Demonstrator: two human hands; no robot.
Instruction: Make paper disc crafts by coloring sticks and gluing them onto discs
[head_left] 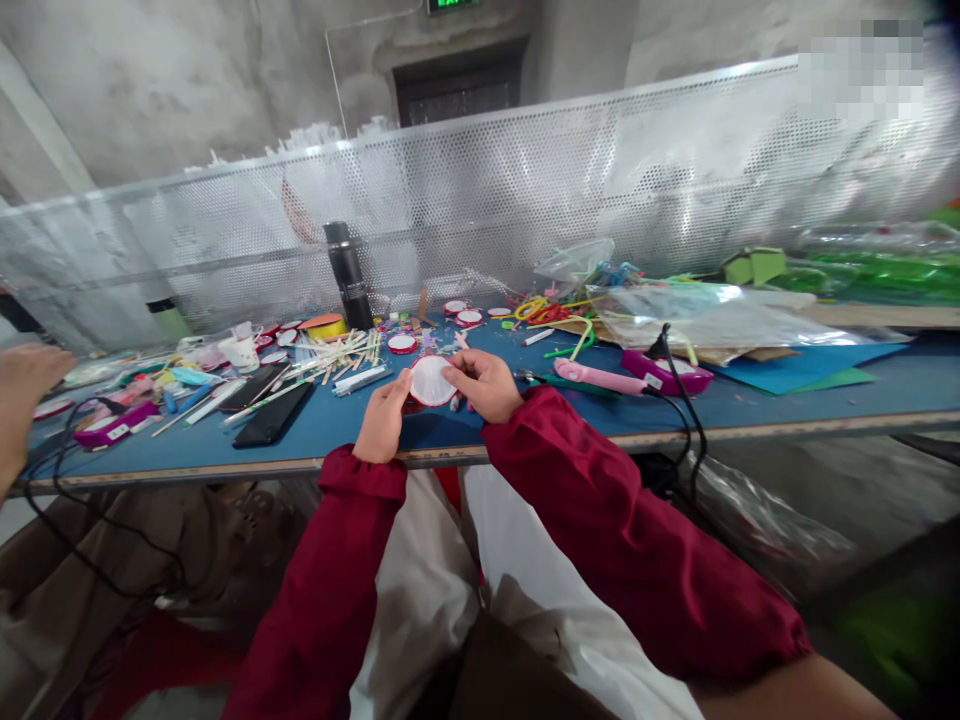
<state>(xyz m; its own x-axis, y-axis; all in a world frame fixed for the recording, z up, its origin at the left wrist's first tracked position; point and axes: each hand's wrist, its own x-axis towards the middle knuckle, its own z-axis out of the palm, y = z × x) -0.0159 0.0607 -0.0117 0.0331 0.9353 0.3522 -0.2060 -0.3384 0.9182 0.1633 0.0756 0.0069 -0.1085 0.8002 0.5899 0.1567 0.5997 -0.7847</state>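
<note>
Just above the table's front edge, a small drum with a white face and a red rim is held between both hands. My left hand grips its left edge, thumb up along the rim. My right hand has its thumb on the right part of the white face and its fingers curled behind. The drum's underside is hidden. Right behind it on the table lies another red-rimmed drum. Several pale sticks are heaped to the left, beside some white pens.
A black bottle stands at the back. Left lies a black phone; right, a pink corded tool and a purple power socket. Plastic bags cover blue sheets. Another person's hand is at far left.
</note>
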